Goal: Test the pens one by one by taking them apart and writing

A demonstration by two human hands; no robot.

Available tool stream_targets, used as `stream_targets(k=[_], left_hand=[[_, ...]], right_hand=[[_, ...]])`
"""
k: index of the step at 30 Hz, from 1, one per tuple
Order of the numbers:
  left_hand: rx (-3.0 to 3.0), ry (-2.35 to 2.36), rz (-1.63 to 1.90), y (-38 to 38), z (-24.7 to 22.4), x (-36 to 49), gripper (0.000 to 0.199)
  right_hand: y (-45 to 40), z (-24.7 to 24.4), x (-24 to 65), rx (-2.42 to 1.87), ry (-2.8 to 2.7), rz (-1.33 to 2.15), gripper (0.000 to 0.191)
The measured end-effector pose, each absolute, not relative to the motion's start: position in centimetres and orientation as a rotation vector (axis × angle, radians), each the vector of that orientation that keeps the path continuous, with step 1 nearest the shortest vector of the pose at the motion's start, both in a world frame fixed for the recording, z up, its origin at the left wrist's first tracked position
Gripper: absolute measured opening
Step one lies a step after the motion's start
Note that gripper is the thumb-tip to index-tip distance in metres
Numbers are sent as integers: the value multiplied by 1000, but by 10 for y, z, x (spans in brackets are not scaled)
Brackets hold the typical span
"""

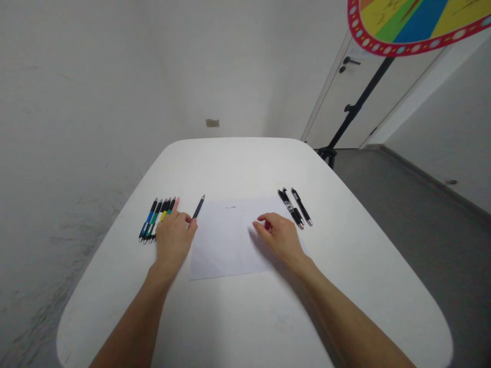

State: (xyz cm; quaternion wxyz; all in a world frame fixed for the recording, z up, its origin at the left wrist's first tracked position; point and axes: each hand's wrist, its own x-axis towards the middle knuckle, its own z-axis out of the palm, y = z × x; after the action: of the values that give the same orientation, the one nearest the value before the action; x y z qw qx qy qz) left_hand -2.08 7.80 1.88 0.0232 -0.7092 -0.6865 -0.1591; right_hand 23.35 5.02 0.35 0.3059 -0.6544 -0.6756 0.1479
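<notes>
Near edge of a rounded white table (115,306): both forearms reach in from the near side. The left hand (173,243) is curled, its fingertips (187,219) at the lower end of a slim black pen (198,207) that lies slanted beside the left edge of a white paper sheet (230,240); whether the pen is pinched cannot be told. The right hand (278,237) rests over the sheet's right part, fingers loosely curled, holding nothing. Left of the left hand lies a row of blue, green and yellow pens (157,220); far right of the sheet lie three black pens (295,207). Farther off stand a white door (368,87) and a black tripod stand (355,110) bearing a multicoloured wheel (414,20).
</notes>
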Motion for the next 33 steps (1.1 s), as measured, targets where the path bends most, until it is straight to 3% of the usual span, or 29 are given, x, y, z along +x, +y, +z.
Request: stream_targets(k=[4, 7, 15, 16, 19, 21, 25, 33], left_hand=[[-2500, -2114, -1249, 62, 11, 10, 19], [-2665, -2030, -1495, 47, 8, 33, 20], [-2841, -1880, -1679, 39, 10, 38, 15], [-2768, -1959, -1787, 40, 10, 36, 13], [-2417, -2190, -2269, 45, 10, 33, 38], [-2266, -2246, -2473, 49, 11, 32, 41], [-2230, -2308, -2501, 53, 12, 31, 26], [-2270, -2326, -2537, 51, 8, 37, 22]], right_hand=[[44, 3, 217, -1380, -1664, 875, 30], [38, 0, 202, -1149, -1524, 1102, 35], [34, 4, 195, -1142, -1444, 1060, 21], [34, 5, 197, -1144, -1453, 1051, 20], [38, 7, 205, -1123, -1500, 1053, 20], [40, 8, 209, -1137, -1501, 1070, 20], [45, 7, 213, -1222, -1343, 1066, 14], [49, 7, 213, -879, -508, 1446, 35]])
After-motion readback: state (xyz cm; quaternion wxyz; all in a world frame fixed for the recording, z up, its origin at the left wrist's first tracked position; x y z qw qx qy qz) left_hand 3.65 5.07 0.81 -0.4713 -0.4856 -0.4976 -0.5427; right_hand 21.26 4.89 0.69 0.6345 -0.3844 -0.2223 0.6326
